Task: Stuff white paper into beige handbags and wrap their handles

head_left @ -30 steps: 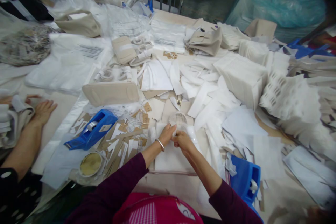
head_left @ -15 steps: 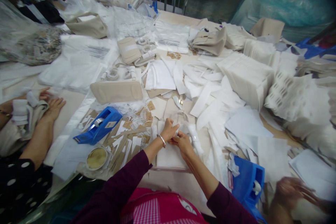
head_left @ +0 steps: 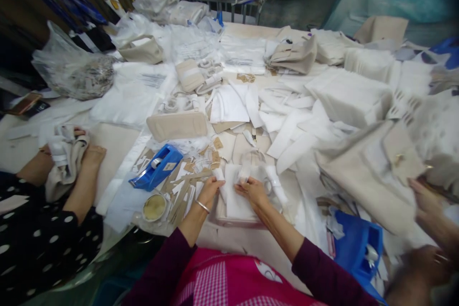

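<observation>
Head view, centre. One flat beige bag, smooth and leather-like, is lying on the worktop directly before the person, presumably so that both hands can reach it evenly. One white rectangular soft sheet is covering its upper face, perhaps as padding.

Left hand, silver bangle at the wrist: thumb and fingers are closing on a narrow white wrapped strip at the sheet's left edge, seemingly to steady it.

Right hand: fingers are curling over the sheet beside a small translucent wrapped piece; whether they are gripping it cannot be told.

Right of that hand, one long white wrapped roll is lying at a slant.

Left side. One blue plastic tape dispenser and one round yellow-topped tub are standing near the left forearm, likely for easy reach. A co-worker's hands are holding a beige-and-white bundle.

Right side. A second blue dispenser is standing near the right sleeve. Another person's hand is touching a large beige flap bag.
</observation>
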The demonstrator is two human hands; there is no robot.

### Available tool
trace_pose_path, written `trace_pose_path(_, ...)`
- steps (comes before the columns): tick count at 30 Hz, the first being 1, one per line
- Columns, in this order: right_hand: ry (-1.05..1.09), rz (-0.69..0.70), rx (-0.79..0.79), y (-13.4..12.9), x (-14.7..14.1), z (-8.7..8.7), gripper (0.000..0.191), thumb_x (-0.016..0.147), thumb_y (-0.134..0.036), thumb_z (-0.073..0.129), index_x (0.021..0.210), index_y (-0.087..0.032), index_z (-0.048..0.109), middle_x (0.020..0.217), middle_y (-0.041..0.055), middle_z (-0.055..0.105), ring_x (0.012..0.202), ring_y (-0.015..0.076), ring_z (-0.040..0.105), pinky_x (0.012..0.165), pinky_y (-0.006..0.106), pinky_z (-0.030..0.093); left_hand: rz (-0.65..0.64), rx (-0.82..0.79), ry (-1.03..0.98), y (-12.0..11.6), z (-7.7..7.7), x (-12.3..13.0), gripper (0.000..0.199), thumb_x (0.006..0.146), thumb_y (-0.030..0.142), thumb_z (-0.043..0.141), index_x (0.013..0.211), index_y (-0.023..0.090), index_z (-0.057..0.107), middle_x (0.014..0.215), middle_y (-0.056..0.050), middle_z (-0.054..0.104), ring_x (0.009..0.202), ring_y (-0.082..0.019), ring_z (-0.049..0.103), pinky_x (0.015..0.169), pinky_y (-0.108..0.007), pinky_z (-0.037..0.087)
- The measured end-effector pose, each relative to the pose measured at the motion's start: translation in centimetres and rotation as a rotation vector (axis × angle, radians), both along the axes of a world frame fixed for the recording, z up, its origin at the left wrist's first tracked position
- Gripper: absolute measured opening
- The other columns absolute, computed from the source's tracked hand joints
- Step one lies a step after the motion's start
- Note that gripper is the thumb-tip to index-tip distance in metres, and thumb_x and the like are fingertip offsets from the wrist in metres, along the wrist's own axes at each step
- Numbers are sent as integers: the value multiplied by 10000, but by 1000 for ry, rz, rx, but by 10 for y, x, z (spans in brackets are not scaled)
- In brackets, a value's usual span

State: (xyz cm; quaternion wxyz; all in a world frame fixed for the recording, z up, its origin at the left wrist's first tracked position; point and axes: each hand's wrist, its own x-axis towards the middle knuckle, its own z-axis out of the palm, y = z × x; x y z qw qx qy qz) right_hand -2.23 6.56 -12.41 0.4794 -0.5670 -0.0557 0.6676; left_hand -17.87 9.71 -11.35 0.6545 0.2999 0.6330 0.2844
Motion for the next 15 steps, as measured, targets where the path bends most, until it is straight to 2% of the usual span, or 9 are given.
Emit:
trace_pose_path(2,-19,-1,19,-3,-2,1,318,509,-288,759,738,-148,587,689,20,617,661,174,639,705,342,543,2,96,-84,-9,15,-2,332,708,311,647,975,191,491,826,-21,623,763,-152,589,696,-267,455)
trace_pose_path(3,-27,0,29,-4,-3,1,315,524,-293,745,753,-143,589,701,27,622,656,171,636,705,338,537,-36,149,-140,-15,22,-5,398,737,315,629,1075,204,450,871,-26,634,811,-160,600,759,-291,464)
trace_pose_path(6,-45,11,61,-6,-4,-2,259,593,-265,689,789,-127,592,729,58,637,639,168,629,688,325,515,-246,263,-258,-35,40,-17,507,788,313,591,1240,221,381,1012,-52,641,978,-183,584,942,-360,410)
trace_pose_path(9,-65,17,68,-8,-4,-7,186,624,-216,651,775,-125,591,717,67,645,623,168,629,659,310,501,-426,293,-233,-52,46,-26,427,780,310,598,1179,181,521,1111,-86,621,1139,-216,503,1048,-385,320)
trace_pose_path(12,-80,6,63,-7,-4,-11,204,590,-226,673,760,-138,600,690,30,640,607,159,630,639,295,506,-489,365,-134,-59,52,-32,316,804,314,560,1081,175,615,1179,-95,593,1198,-230,455,1084,-400,275)
trace_pose_path(15,-68,-9,59,-5,-4,-11,236,557,-241,704,752,-149,608,655,2,626,602,154,635,608,277,511,-610,515,-58,-59,64,-32,270,837,273,515,1063,192,638,1172,-94,594,1168,-232,471,1055,-407,309)
